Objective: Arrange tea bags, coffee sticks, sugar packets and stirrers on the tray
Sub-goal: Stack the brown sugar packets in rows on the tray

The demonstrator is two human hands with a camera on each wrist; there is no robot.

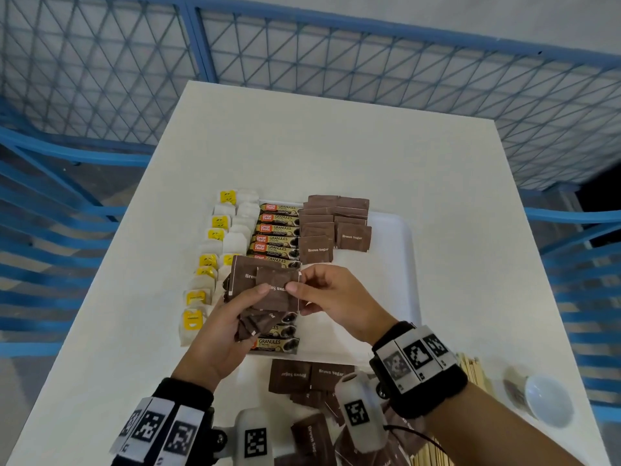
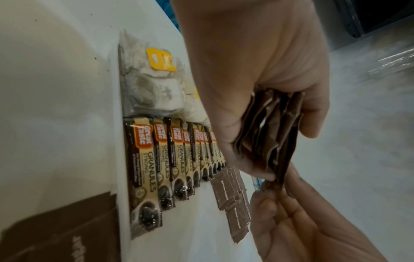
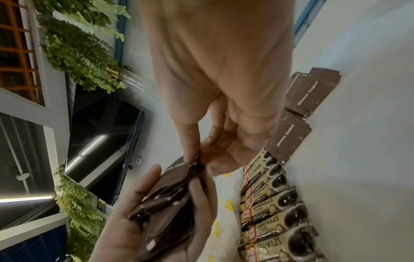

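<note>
Head view: left hand (image 1: 218, 334) grips a fanned stack of sugar packets (image 1: 265, 290) over the tray (image 1: 396, 264), probably as a supply, while right hand (image 1: 336, 301) pinches the top packet's edge. Left wrist view: fingers curl around the stack, above coffee sticks (image 2: 156, 168) and tea bags (image 2: 152, 85). Right wrist view: thumb and forefinger pinch one packet; laid sugar rows (image 3: 298, 113) sit beside the coffee.

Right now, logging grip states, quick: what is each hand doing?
Left hand: holds a stack of sugar packets.
Right hand: pinches the edge of the top packet in that stack.
</note>
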